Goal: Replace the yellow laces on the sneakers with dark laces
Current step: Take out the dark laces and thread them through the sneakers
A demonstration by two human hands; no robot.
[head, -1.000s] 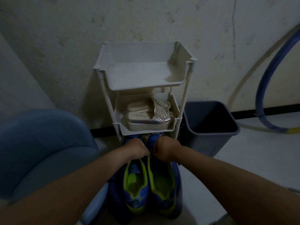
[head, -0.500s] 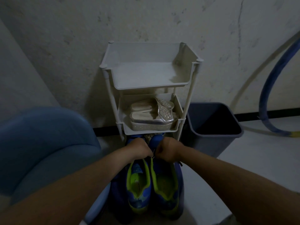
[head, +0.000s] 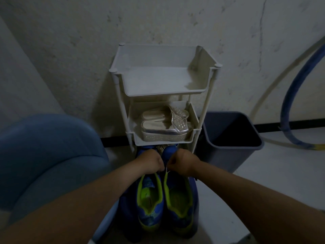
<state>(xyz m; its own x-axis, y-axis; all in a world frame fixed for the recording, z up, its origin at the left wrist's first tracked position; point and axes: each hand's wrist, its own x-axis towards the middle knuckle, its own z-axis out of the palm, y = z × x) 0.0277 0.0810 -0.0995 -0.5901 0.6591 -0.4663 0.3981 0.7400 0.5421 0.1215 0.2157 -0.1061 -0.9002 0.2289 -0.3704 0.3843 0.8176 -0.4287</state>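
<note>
A stained wall (head: 70, 50) is filling the upper half of the frame. A blue chair (head: 44, 155) is taking up the left side. At centre, a pale rack (head: 163, 93) is standing against the wall, and a pair of silver sandals (head: 163, 127) is lying side by side on its middle shelf. Just right of the rack, a dark bin (head: 233, 147) is sitting on the floor. A blue hoop (head: 288, 110) is leaning against the wall at the far right.

The sneakers (head: 151, 213), blue with yellow-green lining, are lying side by side at lower centre. Their heels are pointing toward the bottom edge, and their toes are reaching under the rack's middle shelf.

Both forearms are coming in from the bottom corners and meeting over the front of the sneakers' openings. The left hand (head: 151, 161) is clenching over the left shoe there, knuckles up; what it is grasping is hidden, so I cannot tell. The right hand (head: 182, 162) is curling close beside it, almost touching, and is pinching a thin pale lace (head: 166, 171) that is hanging down between the two hands to the right shoe's inner edge.
</note>
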